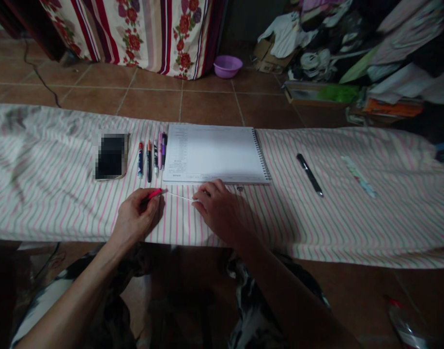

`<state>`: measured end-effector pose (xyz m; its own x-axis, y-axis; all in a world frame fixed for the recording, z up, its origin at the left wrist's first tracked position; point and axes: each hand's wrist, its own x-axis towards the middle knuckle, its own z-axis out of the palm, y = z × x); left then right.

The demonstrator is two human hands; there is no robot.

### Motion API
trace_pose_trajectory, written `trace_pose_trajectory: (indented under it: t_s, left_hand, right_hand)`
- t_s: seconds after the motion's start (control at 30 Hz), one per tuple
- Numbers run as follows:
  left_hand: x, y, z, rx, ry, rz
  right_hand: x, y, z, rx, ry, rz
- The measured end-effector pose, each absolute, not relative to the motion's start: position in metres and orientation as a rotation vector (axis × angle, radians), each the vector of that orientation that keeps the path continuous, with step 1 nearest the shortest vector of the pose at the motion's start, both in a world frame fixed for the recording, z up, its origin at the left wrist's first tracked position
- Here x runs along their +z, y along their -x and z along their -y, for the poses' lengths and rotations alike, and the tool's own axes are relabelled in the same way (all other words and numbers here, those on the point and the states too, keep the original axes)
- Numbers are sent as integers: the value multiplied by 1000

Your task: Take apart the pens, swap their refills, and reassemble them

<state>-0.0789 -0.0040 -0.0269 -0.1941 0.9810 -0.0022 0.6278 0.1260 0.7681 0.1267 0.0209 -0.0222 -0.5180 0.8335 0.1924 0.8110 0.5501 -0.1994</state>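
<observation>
My left hand (pixel 137 211) is closed round a pen barrel (pixel 155 193), dark with a bright red end pointing right. My right hand (pixel 219 207) pinches a thin white pen refill (pixel 181 196), which lies in line with the barrel, its left end at or close to the red end. Whether the two touch I cannot tell. Just beyond both hands lies a spiral notebook (pixel 222 154) with a blank page up. A small dark piece (pixel 240 188) rests by its lower edge, right of my right hand's fingers.
Several pens (pixel 149 160) lie side by side left of the notebook, beside a phone (pixel 111 156). A black pen (pixel 309 174) and a pale patterned pen (pixel 359 176) lie to the right on the striped cloth (pixel 280 223). A purple basin (pixel 227 67) stands on the floor.
</observation>
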Motion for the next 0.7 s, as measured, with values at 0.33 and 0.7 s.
trace_pose_trajectory:
  t_s: [0.33, 0.7]
  left_hand:
    - [-34, 84, 4, 897, -1620, -1854]
    - [-43, 88, 4, 915, -1846, -1785]
  right_hand:
    - [-17, -128, -21, 145, 1366, 2479]
    - [-13, -141, -24, 121, 1240, 2290]
